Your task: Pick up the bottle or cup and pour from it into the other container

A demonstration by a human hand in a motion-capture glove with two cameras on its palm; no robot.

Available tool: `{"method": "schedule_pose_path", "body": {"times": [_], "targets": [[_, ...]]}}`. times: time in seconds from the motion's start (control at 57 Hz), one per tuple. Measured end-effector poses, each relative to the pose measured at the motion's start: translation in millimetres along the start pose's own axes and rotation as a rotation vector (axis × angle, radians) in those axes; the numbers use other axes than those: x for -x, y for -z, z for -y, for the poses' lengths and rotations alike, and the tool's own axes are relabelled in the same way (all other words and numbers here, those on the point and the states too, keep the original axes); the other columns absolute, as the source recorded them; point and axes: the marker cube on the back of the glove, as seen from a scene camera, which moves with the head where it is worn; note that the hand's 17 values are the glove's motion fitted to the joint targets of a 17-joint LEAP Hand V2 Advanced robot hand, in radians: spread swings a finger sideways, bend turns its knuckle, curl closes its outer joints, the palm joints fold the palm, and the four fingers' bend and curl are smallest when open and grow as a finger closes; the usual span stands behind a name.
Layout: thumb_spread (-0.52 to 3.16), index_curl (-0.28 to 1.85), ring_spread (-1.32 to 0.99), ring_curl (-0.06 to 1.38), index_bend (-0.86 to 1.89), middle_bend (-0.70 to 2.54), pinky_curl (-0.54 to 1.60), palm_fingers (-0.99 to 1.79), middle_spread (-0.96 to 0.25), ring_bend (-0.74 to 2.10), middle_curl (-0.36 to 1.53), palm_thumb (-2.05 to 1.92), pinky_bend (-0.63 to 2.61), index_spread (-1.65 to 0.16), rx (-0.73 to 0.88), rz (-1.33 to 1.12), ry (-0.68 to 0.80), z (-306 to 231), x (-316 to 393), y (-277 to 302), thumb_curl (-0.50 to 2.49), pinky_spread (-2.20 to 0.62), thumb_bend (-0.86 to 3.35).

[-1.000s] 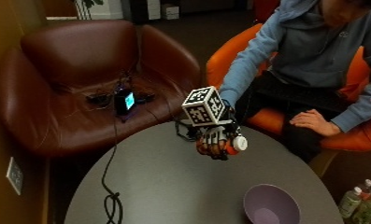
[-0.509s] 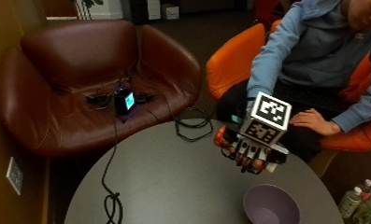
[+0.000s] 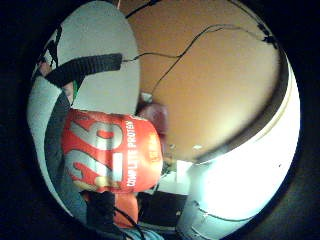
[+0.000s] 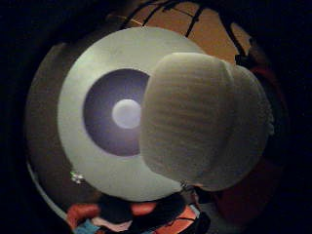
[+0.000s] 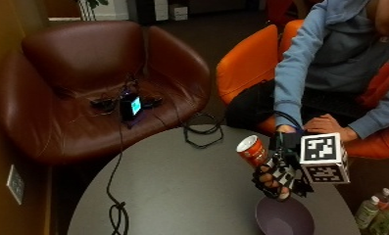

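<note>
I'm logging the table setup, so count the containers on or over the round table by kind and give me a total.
Red labelled bottle with a white cap, held tilted in the black-gloved right hand: 1
Purple round bowl on the grey round table: 1
Total: 2

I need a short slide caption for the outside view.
Gloved right hand holds a red bottle above the purple bowl.
</note>
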Motion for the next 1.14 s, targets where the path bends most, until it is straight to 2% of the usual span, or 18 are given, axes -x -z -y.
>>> {"method": "schedule_pose_path", "body": {"times": [0.123,0.368,1.14], "targets": [[0.1,0.36,-0.22,0.47,0.13,0.38,0.39,1.17,-0.12,0.48,0.5,1.02,0.36,-0.22,-0.016,-0.108,0.018,1,6,3,0.75,-0.3,-0.04],[0.11,0.36,-0.23,0.46,0.13,0.39,0.39,1.18,-0.13,0.47,0.5,1.01,0.37,-0.23,-0.017,-0.154,0.017,3,12,2,0.75,-0.31,-0.04],[0.12,0.35,-0.23,0.46,0.13,0.39,0.38,1.18,-0.14,0.47,0.49,1.0,0.38,-0.24,-0.031,0.09,0.005,-30,36,-6,0.75,-0.31,-0.04]]}}
